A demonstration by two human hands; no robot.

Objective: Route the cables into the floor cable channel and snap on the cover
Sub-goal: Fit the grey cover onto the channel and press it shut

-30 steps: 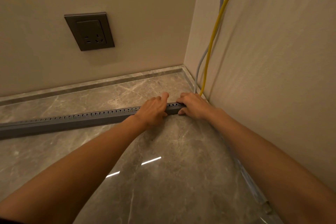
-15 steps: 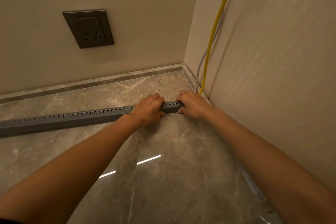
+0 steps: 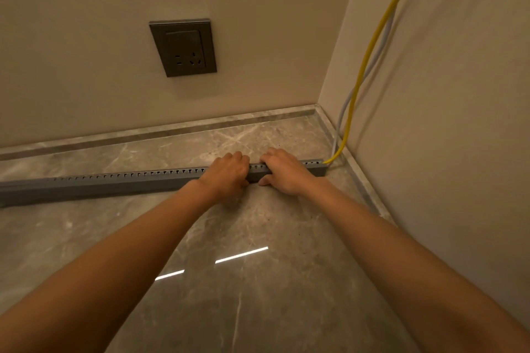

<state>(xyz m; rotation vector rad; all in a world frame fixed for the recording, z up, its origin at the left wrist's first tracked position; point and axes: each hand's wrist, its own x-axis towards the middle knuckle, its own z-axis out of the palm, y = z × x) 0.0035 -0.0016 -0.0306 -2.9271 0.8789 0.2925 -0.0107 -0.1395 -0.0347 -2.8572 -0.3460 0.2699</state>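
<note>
The left hand (image 3: pixel 226 173) and right hand (image 3: pixel 286 170) are clamping curled fingers over the channel (image 3: pixel 315 169), apparently snapping its cover (image 3: pixel 114 184) down; next, pressing farther left.

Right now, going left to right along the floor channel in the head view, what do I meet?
Bare stretch of cable channel → left hand → right hand → yellow cable running into the channel's end.

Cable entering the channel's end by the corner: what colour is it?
Yellow. The cable shows best in the head view.
</note>
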